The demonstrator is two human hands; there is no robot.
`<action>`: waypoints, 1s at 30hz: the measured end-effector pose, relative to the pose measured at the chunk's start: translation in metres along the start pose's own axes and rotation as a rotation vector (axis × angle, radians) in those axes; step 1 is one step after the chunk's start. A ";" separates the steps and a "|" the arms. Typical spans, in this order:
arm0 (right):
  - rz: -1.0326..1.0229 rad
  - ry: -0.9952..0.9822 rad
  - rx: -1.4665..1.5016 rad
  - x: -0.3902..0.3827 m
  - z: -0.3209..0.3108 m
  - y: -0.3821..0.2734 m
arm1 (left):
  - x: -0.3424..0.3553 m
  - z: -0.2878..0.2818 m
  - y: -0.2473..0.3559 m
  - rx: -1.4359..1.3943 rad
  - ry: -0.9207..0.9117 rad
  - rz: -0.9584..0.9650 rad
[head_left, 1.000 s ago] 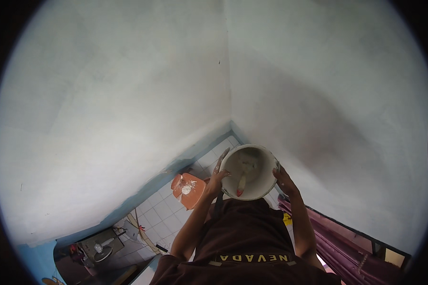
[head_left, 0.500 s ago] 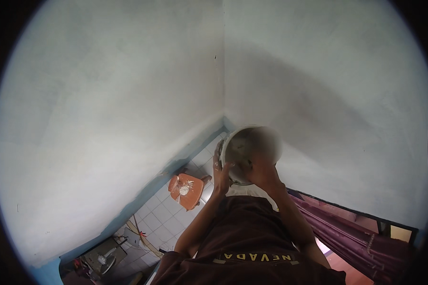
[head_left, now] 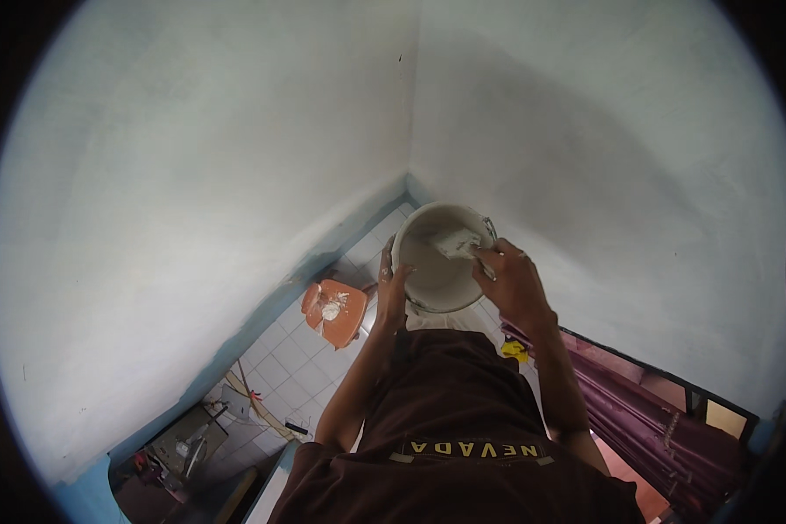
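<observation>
A pale bucket [head_left: 441, 306] is tilted before my body, its open mouth toward me and its inside coated greyish white. My left hand [head_left: 393, 281] grips its left side, with the thumb over the rim and fingers along the outer wall. Above the right part of the mouth, my right hand [head_left: 515, 278] is closed round the handle of a flat tool covered in white paste [head_left: 457, 243]. Its wide end lies inside the bucket's opening; whether it is a scraper or a brush is not clear.
Two whitish walls meet in a corner ahead, with a blue band along their foot. Below on the white tiled floor stands an orange stool [head_left: 341, 319] with white lumps. A purple curtain [head_left: 637, 419] hangs at the right; a dark table [head_left: 179, 450] with objects is lower left.
My right hand has come up from deep in the bucket to its right rim, bringing the white-coated tool into sight. The bucket has shifted slightly up and left in the view.
</observation>
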State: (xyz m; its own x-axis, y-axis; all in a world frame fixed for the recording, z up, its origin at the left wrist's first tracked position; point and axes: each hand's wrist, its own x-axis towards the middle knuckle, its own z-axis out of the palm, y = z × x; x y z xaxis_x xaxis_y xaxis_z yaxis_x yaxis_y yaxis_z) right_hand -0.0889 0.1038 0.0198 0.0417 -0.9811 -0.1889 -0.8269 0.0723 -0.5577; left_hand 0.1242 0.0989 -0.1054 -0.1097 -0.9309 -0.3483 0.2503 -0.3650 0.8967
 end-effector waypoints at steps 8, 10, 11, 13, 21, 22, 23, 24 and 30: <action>-0.102 -0.183 -0.189 0.018 0.002 0.001 | 0.009 -0.018 -0.003 -0.020 -0.136 -0.266; -0.128 -0.226 -0.180 0.019 0.009 0.001 | 0.003 -0.014 -0.003 0.078 -0.109 -0.249; -0.156 -0.267 -0.166 0.020 0.014 0.001 | 0.003 -0.011 -0.005 0.074 -0.115 -0.249; -0.195 -0.210 -0.116 0.020 0.025 -0.006 | 0.004 -0.006 -0.006 0.035 -0.113 -0.154; -0.161 -0.041 -0.232 0.018 0.041 0.004 | 0.007 -0.008 0.007 0.027 -0.160 -0.108; -0.125 -0.035 -0.259 0.018 0.037 0.006 | 0.008 -0.008 0.010 0.037 -0.144 -0.124; -0.090 -0.030 -0.285 0.018 0.033 0.006 | 0.009 -0.008 0.010 0.035 -0.141 -0.115; -0.100 -0.027 -0.288 0.016 0.030 0.005 | 0.008 -0.009 0.008 0.016 -0.143 -0.137; -0.072 -0.135 -0.401 0.013 0.015 -0.005 | 0.010 -0.004 0.006 0.059 -0.105 -0.142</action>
State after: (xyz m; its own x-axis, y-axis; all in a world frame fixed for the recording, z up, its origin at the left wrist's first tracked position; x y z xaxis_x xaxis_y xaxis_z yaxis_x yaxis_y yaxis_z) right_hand -0.0757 0.0937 0.0078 0.1580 -0.9470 -0.2798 -0.9707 -0.0971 -0.2196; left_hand 0.1282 0.0871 -0.1048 -0.2407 -0.8627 -0.4448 0.1688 -0.4885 0.8561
